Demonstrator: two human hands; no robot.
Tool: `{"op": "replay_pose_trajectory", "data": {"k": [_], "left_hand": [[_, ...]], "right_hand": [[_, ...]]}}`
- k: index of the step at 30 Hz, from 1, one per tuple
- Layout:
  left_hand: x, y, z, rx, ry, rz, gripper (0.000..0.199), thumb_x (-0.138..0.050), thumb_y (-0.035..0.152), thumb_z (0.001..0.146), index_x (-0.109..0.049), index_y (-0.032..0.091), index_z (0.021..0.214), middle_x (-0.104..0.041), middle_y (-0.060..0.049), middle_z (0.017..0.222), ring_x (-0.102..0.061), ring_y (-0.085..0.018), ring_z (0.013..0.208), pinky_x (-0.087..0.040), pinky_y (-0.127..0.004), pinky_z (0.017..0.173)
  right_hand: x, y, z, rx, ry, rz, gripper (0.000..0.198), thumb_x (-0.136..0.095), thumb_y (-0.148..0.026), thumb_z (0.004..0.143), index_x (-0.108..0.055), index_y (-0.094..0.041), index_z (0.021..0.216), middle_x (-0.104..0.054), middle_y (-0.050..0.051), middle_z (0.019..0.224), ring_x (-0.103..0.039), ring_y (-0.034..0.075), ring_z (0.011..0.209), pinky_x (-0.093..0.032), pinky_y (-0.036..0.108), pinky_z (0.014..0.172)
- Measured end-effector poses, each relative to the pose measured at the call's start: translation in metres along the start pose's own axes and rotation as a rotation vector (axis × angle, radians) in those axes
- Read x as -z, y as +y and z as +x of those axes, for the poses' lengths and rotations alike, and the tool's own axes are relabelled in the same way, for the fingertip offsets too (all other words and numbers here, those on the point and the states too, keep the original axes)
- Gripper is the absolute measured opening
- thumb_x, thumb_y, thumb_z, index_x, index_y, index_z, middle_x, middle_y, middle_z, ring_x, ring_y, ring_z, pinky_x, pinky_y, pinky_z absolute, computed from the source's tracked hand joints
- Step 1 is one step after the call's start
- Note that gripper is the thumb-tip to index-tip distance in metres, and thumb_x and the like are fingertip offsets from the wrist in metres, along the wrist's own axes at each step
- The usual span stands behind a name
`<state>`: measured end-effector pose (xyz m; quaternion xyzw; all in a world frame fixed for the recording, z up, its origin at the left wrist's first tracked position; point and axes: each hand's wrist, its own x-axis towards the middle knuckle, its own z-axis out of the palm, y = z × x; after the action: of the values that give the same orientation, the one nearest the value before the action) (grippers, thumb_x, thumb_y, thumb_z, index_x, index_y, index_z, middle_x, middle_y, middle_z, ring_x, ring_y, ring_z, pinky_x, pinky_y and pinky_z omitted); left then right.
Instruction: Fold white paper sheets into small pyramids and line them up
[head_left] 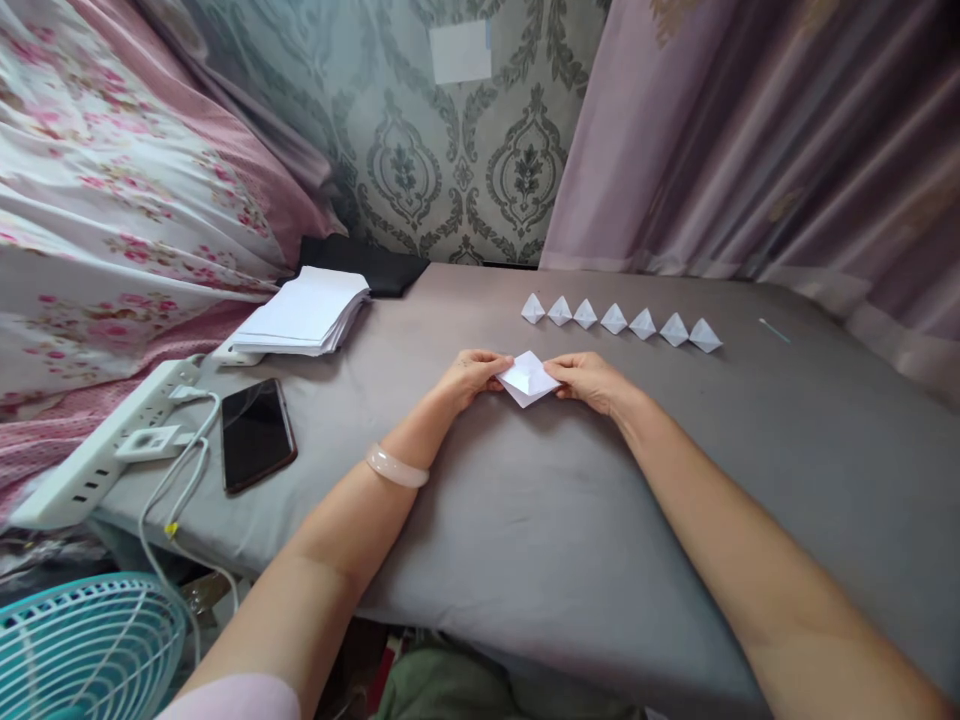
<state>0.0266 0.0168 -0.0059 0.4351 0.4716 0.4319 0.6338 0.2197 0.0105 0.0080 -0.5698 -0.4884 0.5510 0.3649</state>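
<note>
A folded white paper boat (528, 378) is held between my two hands, just above the grey cloth. My left hand (476, 375) pinches its left corner, thumb on top. At the right corner my right hand (589, 380) grips it the same way, with its lower fingers partly hidden. Beyond the hands, several small folded paper boats (614, 319) stand in a row on the cloth, their points upward.
On the left lie a stack of white paper (304, 312), a black phone (257, 435) and a white power strip (112, 450) with cables. A teal fan (86, 650) stands below the table edge. A thin stick (774, 330) lies at the far right of the grey cloth (517, 530).
</note>
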Motion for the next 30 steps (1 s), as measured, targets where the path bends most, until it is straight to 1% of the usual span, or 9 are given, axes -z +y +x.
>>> {"op": "replay_pose_trajectory", "data": {"k": [5,8,12,16,19,22,24,26,30], "left_hand": [[-0.005,-0.006,-0.004,-0.104,-0.063,0.273,0.015,-0.068,0.022,0.075,-0.072,0.009,0.08,-0.065,-0.004,0.066,-0.051,-0.008,0.053,-0.043,-0.021,0.054],[-0.009,-0.007,-0.008,-0.207,-0.075,0.523,0.023,-0.06,0.028,0.081,-0.072,0.01,0.09,-0.063,-0.002,0.066,-0.048,-0.007,0.051,-0.04,-0.021,0.053],[-0.015,-0.006,-0.011,-0.379,-0.028,0.881,0.023,-0.052,0.024,0.084,-0.072,0.013,0.088,-0.066,-0.004,0.073,-0.055,-0.013,0.066,-0.043,-0.024,0.066],[-0.016,-0.011,-0.009,-0.51,-0.014,1.132,0.027,-0.043,0.02,0.089,-0.069,0.014,0.086,-0.064,-0.008,0.083,-0.056,-0.017,0.078,-0.045,-0.029,0.077],[-0.013,-0.017,-0.008,-0.555,0.034,1.234,0.024,-0.042,0.023,0.091,-0.064,0.014,0.095,-0.06,-0.011,0.094,-0.054,-0.02,0.087,-0.045,-0.034,0.082],[-0.009,-0.021,-0.007,-0.587,0.055,1.29,0.021,-0.047,0.025,0.09,-0.058,0.014,0.103,-0.055,-0.013,0.103,-0.051,-0.022,0.097,-0.044,-0.038,0.088],[-0.005,-0.022,-0.004,-0.595,0.008,1.294,0.021,-0.046,0.026,0.09,-0.056,0.014,0.105,-0.054,-0.012,0.102,-0.051,-0.022,0.097,-0.044,-0.038,0.09],[-0.001,-0.022,0.0,-0.61,-0.051,1.285,0.022,-0.045,0.027,0.091,-0.055,0.014,0.105,-0.055,-0.011,0.099,-0.051,-0.021,0.094,-0.044,-0.038,0.091],[0.009,-0.017,0.006,-0.636,-0.152,1.229,0.024,-0.044,0.027,0.091,-0.057,0.014,0.107,-0.055,-0.01,0.098,-0.053,-0.02,0.093,-0.045,-0.036,0.089]], "right_hand": [[0.009,0.009,-0.014,0.149,0.082,-0.309,0.013,-0.066,-0.027,0.072,-0.073,-0.015,0.074,-0.064,0.001,0.057,-0.051,0.01,0.049,-0.039,0.021,0.045],[0.01,0.013,-0.019,0.261,0.141,-0.583,0.02,-0.057,-0.027,0.078,-0.074,-0.016,0.081,-0.07,0.003,0.07,-0.059,0.014,0.062,-0.044,0.025,0.057],[0.002,0.02,-0.024,0.391,0.263,-0.824,0.025,-0.049,-0.023,0.085,-0.073,-0.017,0.088,-0.073,0.008,0.089,-0.064,0.02,0.081,-0.046,0.031,0.077],[-0.008,0.03,-0.028,0.458,0.341,-1.021,0.027,-0.046,-0.026,0.089,-0.071,-0.018,0.096,-0.067,0.013,0.101,-0.063,0.024,0.086,-0.046,0.035,0.076],[-0.01,0.034,-0.03,0.456,0.349,-1.062,0.026,-0.048,-0.028,0.088,-0.068,-0.018,0.101,-0.062,0.014,0.105,-0.062,0.025,0.084,-0.046,0.035,0.071],[-0.007,0.036,-0.031,0.565,0.3,-0.993,0.025,-0.048,-0.022,0.088,-0.065,-0.016,0.105,-0.062,0.013,0.104,-0.061,0.024,0.088,-0.047,0.035,0.078],[-0.005,0.035,-0.031,0.657,0.226,-0.934,0.025,-0.047,-0.019,0.087,-0.065,-0.016,0.104,-0.063,0.011,0.1,-0.06,0.022,0.092,-0.046,0.033,0.083],[-0.005,0.034,-0.033,0.693,0.173,-0.908,0.023,-0.045,-0.021,0.089,-0.066,-0.017,0.099,-0.065,0.009,0.094,-0.06,0.021,0.091,-0.045,0.033,0.084],[-0.009,0.033,-0.038,0.62,0.204,-0.924,0.027,-0.044,-0.032,0.092,-0.068,-0.02,0.089,-0.065,0.007,0.09,-0.059,0.021,0.085,-0.045,0.034,0.079]]}}
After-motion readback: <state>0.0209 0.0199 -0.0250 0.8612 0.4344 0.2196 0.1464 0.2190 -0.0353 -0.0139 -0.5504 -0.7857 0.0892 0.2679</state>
